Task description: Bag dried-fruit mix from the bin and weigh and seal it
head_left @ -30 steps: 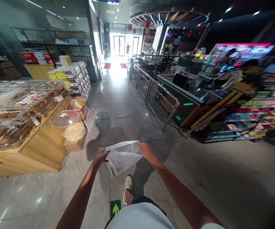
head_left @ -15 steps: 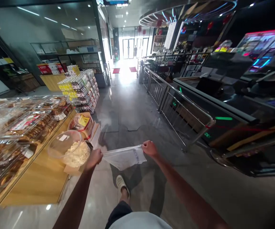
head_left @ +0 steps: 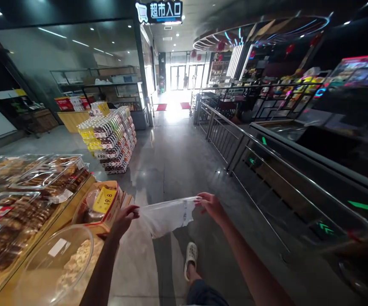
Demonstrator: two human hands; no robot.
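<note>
Pulled flatter than before, a clear bag point(head_left: 166, 217) pinched tight in the fingers point(head_left: 132, 211) of the left hand point(head_left: 122, 223) and right hand point(head_left: 212, 208), near a priced tray point(head_left: 97, 204)

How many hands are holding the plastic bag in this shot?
2. The left hand grips the near-left end of the plastic bag, and the right hand grips its right end. No other hands show on it.

Left hand point(head_left: 124, 221) and right hand point(head_left: 212, 208) pinch opposite ends of a clear plastic bag point(head_left: 168, 216), pulled taut at lower centre. Packaged pastries point(head_left: 37, 178) at lower left; steel railing point(head_left: 235, 148) at right.
</note>
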